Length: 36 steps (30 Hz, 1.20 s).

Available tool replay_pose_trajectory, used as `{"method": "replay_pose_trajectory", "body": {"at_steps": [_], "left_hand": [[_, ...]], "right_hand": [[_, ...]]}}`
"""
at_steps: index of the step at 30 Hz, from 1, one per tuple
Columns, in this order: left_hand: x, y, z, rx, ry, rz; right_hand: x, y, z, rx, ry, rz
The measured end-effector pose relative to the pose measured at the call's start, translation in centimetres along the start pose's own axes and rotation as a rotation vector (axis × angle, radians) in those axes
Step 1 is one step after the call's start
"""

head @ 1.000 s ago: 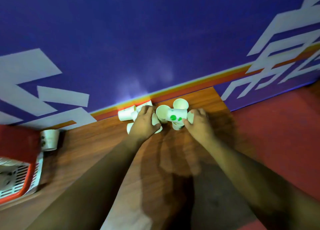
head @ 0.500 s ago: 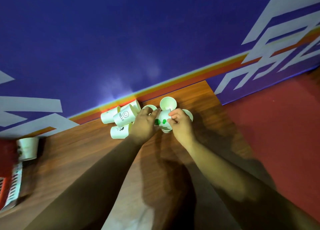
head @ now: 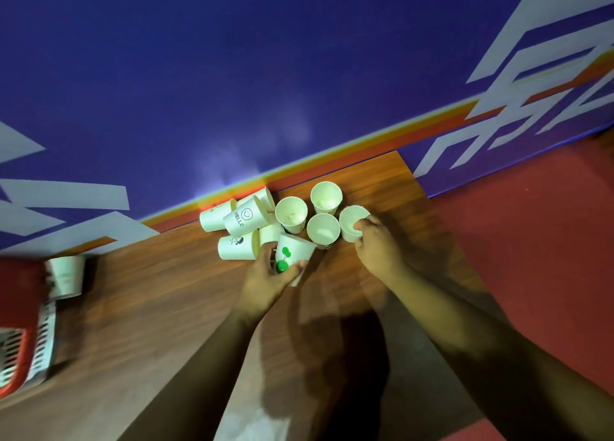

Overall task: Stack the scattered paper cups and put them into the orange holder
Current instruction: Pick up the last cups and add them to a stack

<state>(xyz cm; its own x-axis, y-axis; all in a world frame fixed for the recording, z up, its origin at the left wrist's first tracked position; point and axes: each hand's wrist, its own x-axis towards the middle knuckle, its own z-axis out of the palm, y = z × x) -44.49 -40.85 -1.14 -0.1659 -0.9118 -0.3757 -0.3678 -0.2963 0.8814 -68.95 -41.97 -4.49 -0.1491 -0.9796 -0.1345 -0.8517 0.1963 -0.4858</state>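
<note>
Left hand (head: 265,281) grip: fingers curled round the green-print cup (head: 294,253), tapered white paper, tilted just above the wood-grain surface (head: 166,307); right hand (head: 378,246) grip: pinching the round rim of the upright cup (head: 350,219). Beyond these, three open-mouthed cups (head: 323,229) stand close together, and to their left the HELLO cup (head: 244,216) lies on its side among others. The slotted orange holder (head: 20,367) sits at the far left edge with a lone cup (head: 66,274) beside it, both blurred

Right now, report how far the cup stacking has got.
Done: no stack visible. In hand: the left hand grips the green-dotted cup; the right hand pinches an upright cup. Left: the other loose cups, the lone cup beside the orange holder, then loading it.
</note>
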Motion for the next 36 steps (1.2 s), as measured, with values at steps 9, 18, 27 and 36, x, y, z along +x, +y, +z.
{"method": "replay_pose_trajectory", "body": {"at_steps": [9,18,27,36], "left_hand": [[-2.3,-0.6,-0.2,-0.082,-0.009,-0.037],[-5.4,-1.4,-1.6,-0.073,0.001,-0.024],[-10.5,-0.9,-4.3,-0.003,-0.086,0.128],[-15.3,-1.4,-6.5,-0.100,-0.132,0.181]], "right_hand": [[-1.6,1.0,-0.2,-0.119,0.004,0.023],[-3.3,0.0,-1.6,-0.068,0.096,0.072],[-13.4,-8.9,-7.2,0.703,0.219,0.167],[-17.5,-13.7,-5.6,0.658,-0.047,-0.010]]}}
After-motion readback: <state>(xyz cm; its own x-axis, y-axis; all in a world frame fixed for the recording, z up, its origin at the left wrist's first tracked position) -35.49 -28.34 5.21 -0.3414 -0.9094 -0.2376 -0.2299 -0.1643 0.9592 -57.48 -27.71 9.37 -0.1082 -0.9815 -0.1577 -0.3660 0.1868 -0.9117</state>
